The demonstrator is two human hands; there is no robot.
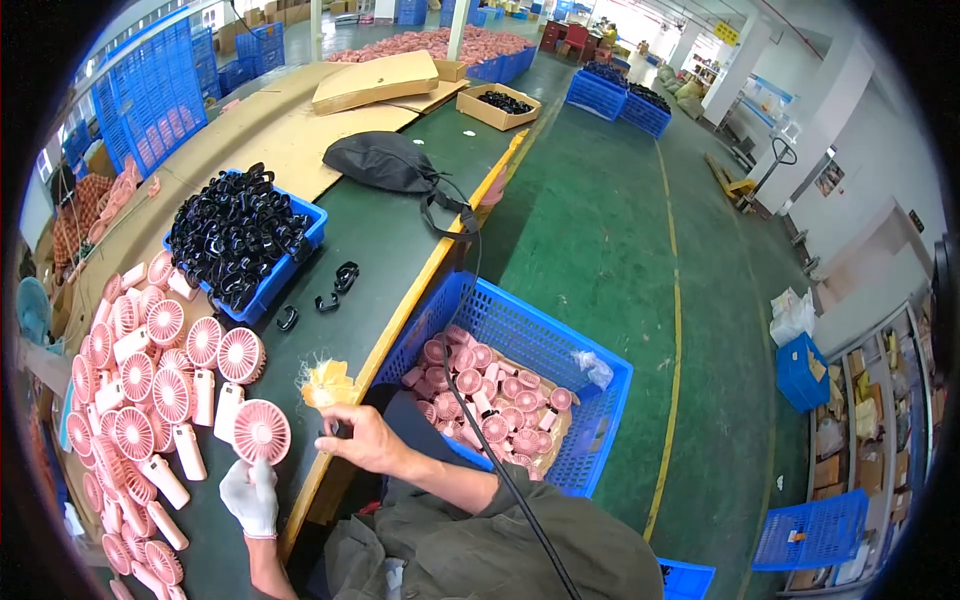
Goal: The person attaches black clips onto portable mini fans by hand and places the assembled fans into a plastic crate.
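My left hand [250, 500], in a white glove, grips a pink handheld fan [262, 430] below its round grille, at the table's front edge. Just right of it, my bare right hand [368, 440] is closed on a small black clip [338, 430], partly hidden by the fingers. Many more pink fans [135, 430] lie heaped on the table at the left. Beyond them a blue bin [292, 268] is piled high with black clips [238, 232]. A few loose clips [345, 276] lie beside that bin. A yellowish frayed scrap [328, 383] rests near my right hand.
A blue crate [600, 420] of pink fans stands on the floor, right of the table [400, 300]. Farther along the table are a black bag [375, 160], cardboard sheets [375, 80] and a carton [470, 108] of black parts. A dark cable [500, 470] hangs across the view.
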